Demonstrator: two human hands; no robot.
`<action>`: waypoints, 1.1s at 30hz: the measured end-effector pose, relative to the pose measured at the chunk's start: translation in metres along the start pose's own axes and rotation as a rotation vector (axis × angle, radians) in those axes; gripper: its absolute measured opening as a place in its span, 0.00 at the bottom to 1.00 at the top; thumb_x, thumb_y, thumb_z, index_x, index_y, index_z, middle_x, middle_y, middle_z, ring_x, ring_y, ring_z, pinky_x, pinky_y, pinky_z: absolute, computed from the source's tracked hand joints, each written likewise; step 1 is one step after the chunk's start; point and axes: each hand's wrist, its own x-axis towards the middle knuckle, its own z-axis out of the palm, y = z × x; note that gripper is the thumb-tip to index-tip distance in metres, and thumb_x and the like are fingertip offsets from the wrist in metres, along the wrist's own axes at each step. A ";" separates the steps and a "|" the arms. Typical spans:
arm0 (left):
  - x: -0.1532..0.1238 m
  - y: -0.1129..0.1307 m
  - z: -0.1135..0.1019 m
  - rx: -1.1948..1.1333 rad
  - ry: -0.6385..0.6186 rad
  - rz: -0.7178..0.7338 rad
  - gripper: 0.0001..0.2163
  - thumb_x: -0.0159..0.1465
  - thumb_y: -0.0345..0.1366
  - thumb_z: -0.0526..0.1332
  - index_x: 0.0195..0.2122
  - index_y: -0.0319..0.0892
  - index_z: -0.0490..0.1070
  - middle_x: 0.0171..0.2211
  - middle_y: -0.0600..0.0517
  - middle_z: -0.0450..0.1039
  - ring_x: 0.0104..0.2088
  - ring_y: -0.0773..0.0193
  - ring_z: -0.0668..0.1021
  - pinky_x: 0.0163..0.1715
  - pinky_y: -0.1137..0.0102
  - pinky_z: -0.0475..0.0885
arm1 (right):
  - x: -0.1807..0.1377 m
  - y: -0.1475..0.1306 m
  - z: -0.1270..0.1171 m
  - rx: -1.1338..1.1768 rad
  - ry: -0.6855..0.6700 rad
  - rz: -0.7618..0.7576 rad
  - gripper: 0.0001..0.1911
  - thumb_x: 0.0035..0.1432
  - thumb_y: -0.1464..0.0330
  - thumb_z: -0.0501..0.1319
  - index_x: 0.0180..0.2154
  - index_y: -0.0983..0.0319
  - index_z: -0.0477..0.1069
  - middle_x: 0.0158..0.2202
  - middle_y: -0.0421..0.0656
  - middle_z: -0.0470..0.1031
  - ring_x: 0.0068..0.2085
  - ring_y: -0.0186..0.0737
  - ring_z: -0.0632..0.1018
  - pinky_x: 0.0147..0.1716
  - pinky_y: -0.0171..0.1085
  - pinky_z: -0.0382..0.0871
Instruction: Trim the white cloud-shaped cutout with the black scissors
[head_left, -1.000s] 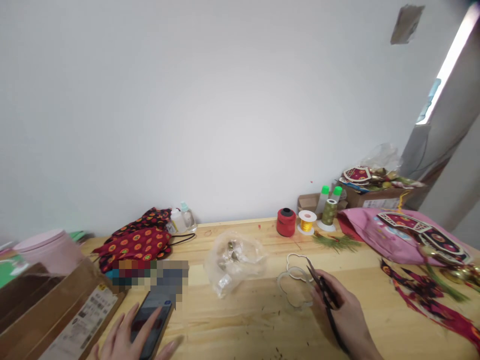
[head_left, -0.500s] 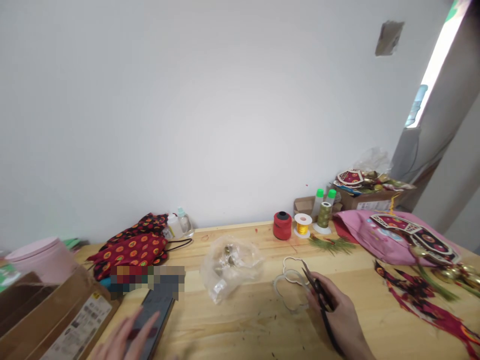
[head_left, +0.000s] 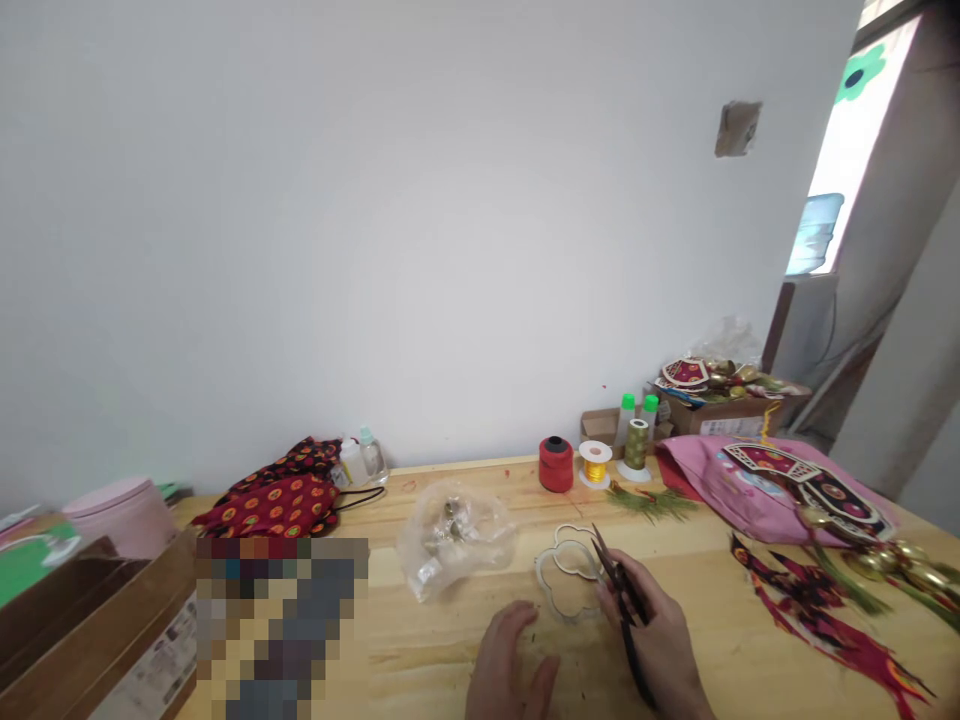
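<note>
The white flower-shaped frames (head_left: 564,572) — two lobed outlines, one lapping over the other — lie flat on the wooden counter (head_left: 750,640), and everything here is best placed from them. The right hand (head_left: 654,640) sits just to the right of the frames and a little nearer the person, closed around a pair of dark scissors (head_left: 619,610). The scissors' long axis runs from the palm up and to the left, so the blade tips end over the frames' right edge; whether the tips touch it I cannot tell.

The left hand (head_left: 510,665) rests on the near side of the frames, slightly to the left, fingers loosely spread and palm down, holding nothing. It is close to the frames' near rim but apart from it. Both hands are near — the right one, through the scissors, nearer.

Left of the frames lies a crumpled clear plastic bag (head_left: 454,535) with small metal bits inside. Beyond the frames, toward the wall, stand a red thread spool (head_left: 555,464) and a gold wire spool (head_left: 595,465).
</note>
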 end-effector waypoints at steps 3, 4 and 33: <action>0.002 0.005 0.021 -0.228 -0.012 -0.305 0.25 0.46 0.39 0.63 0.46 0.41 0.63 0.44 0.42 0.69 0.34 0.61 0.75 0.35 0.66 0.70 | 0.000 -0.002 0.000 0.070 0.021 0.002 0.22 0.34 0.66 0.67 0.37 0.62 0.72 0.29 0.42 0.75 0.33 0.42 0.75 0.31 0.33 0.71; 0.002 0.007 0.027 -0.298 -0.009 -0.378 0.28 0.46 0.39 0.64 0.49 0.41 0.60 0.46 0.41 0.67 0.33 0.63 0.75 0.33 0.68 0.69 | 0.000 -0.003 -0.001 0.102 0.024 -0.001 0.22 0.34 0.66 0.68 0.37 0.62 0.72 0.30 0.43 0.75 0.33 0.42 0.75 0.32 0.34 0.71; -0.008 0.027 0.001 -0.490 -0.045 -0.410 0.19 0.53 0.47 0.56 0.12 0.40 0.68 0.20 0.51 0.71 0.23 0.67 0.72 0.26 0.72 0.67 | -0.023 -0.002 -0.021 0.083 0.091 0.049 0.24 0.35 0.63 0.67 0.38 0.63 0.71 0.36 0.45 0.77 0.35 0.42 0.77 0.34 0.34 0.72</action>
